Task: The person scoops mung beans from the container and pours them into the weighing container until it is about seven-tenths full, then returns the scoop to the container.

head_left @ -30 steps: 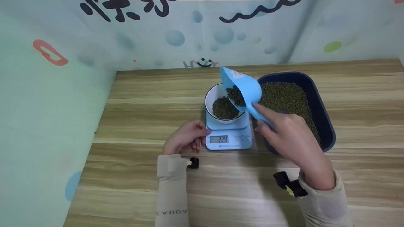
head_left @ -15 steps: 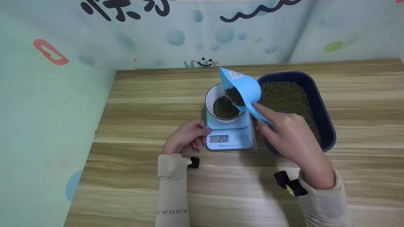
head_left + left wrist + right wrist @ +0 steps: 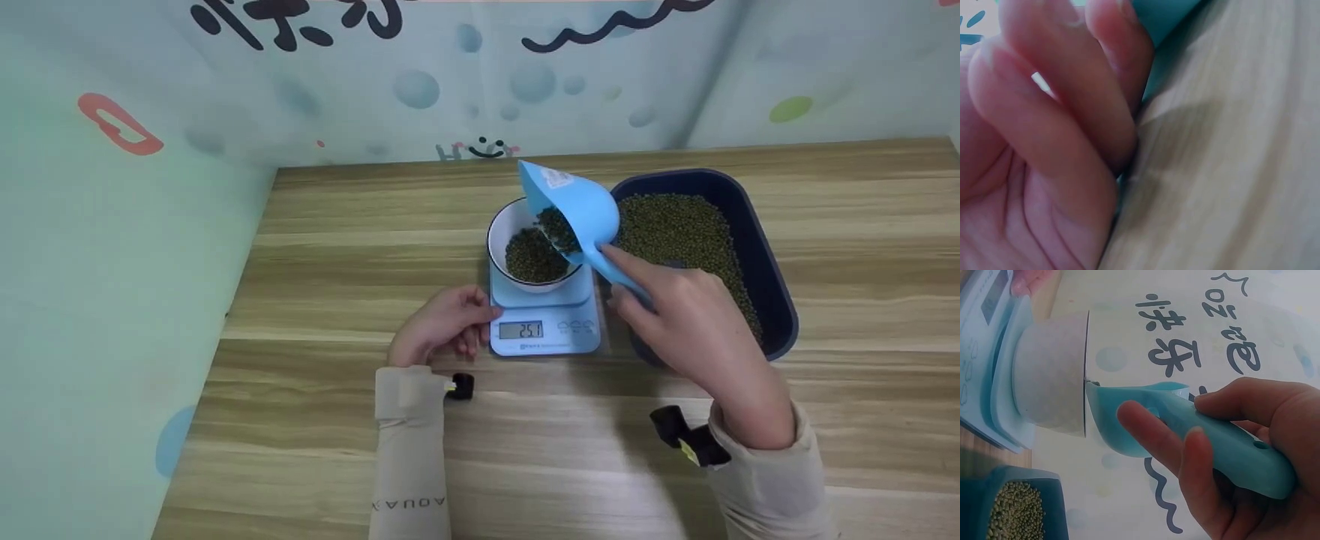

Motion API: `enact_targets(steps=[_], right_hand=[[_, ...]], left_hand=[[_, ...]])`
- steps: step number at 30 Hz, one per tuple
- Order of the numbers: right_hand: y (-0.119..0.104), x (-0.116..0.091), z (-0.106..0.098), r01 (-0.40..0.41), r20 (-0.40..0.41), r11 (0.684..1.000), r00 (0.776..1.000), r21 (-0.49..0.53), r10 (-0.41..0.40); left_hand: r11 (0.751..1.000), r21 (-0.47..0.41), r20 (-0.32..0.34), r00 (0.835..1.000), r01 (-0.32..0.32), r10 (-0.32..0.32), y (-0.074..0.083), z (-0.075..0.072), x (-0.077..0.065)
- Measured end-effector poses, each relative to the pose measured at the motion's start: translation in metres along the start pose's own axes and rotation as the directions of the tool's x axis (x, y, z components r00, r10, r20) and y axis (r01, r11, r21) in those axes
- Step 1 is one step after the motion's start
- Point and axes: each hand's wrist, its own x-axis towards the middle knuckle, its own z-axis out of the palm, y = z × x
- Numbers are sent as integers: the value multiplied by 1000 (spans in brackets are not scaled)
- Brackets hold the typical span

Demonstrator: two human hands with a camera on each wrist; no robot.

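My right hand (image 3: 694, 319) grips the handle of a light blue scoop (image 3: 589, 206), index finger stretched along it. Tilted over a white bowl (image 3: 512, 223) with a dark rim, the scoop still holds green beans (image 3: 559, 229). In the right wrist view its lip is right at the bowl's rim. A heap of the same mung-like beans (image 3: 535, 259) lies in the bowl. The bowl stands on a light blue kitchen scale (image 3: 546, 341) whose display reads 25.1. My left hand (image 3: 448, 322) holds the scale's left edge with its fingertips, the other fingers curled against the table (image 3: 1252, 140).
A dark blue tub (image 3: 776, 300) of green beans stands right of the scale, partly under my right forearm. Behind the wooden table (image 3: 337, 247) hangs a printed backdrop (image 3: 360, 90). Dark wrist cameras (image 3: 463, 387) sit on both sleeves.
The scale's reading has gone from 22.9 to 25.0 and then 25.1. The scoop has shifted very slightly left. My left hand has stayed in place.
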Motion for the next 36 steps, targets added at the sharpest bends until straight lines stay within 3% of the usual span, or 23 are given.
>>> enact_targets(steps=[36], right_hand=[[1, -1, 0, 2, -16, 1000, 1000, -5, -3]], left_hand=[[1000, -20, -9, 1000, 2, -2, -1, 0, -1]])
